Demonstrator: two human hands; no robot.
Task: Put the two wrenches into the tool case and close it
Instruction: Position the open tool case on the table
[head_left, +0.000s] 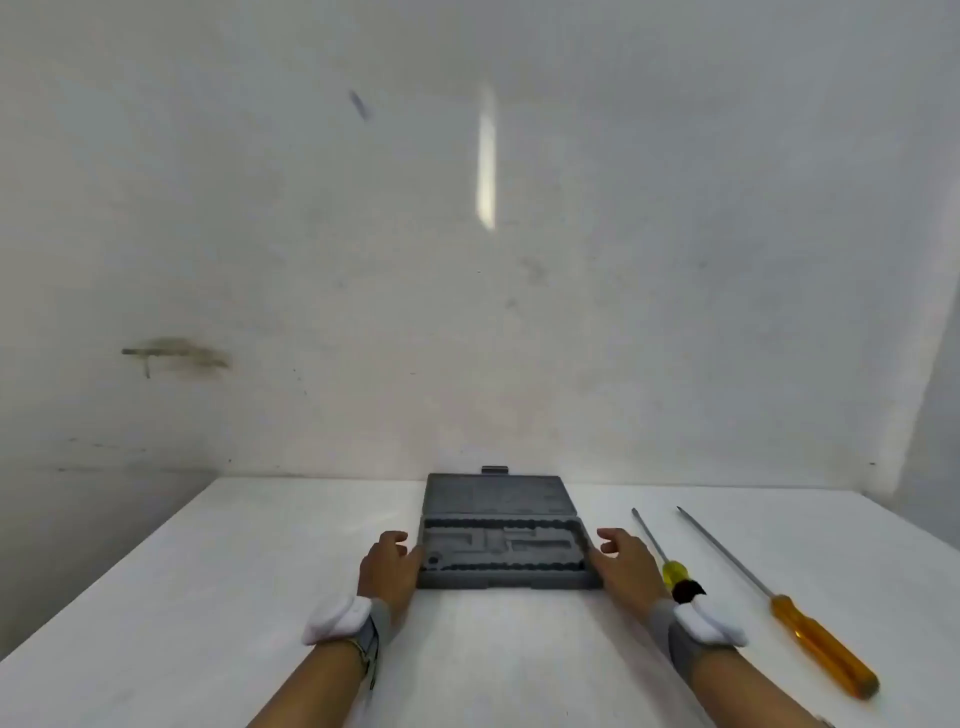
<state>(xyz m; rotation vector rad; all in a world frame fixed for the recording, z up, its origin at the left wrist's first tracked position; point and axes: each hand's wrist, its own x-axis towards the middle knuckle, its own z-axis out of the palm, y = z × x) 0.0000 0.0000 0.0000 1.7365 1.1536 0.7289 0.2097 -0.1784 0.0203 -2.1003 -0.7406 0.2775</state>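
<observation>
A grey plastic tool case (504, 582) lies open in the middle of the white table, its lid (496, 496) folded back flat towards the wall. The moulded tray holds no tools that I can make out. My left hand (387, 569) rests against the case's left side with fingers loosely apart. My right hand (626, 566) lies against its right side, fingers spread. Two long tools lie to the right and look like screwdrivers: one with a yellow handle (675, 574) just beside my right wrist, and a longer one with an orange handle (821, 644) farther right.
The white table (234, 597) ends at a stained white wall just behind the case. Its left edge runs diagonally at the left, with a drop beyond. Both wrists wear grey bands with white pads.
</observation>
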